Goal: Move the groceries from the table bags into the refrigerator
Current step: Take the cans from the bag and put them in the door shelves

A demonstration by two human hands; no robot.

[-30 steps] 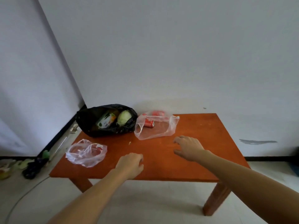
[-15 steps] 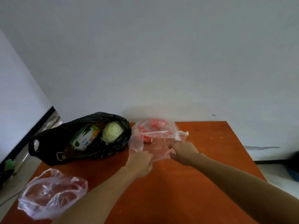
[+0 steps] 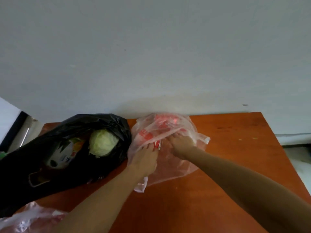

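Since half second ago, your hands went from clear bag's near edge into its mouth. Left hand palm down, fingers pushed under film beside can; whether they grip it, cannot tell. Right hand palm down, fingers curled round film of clear bag at mouth. Both forearms stretched over table. Clear bag lies by table's back edge, just right of black bag showing cabbage and carton. Red shapes deeper in clear bag blurred by film. Second bag cut off at lower left.
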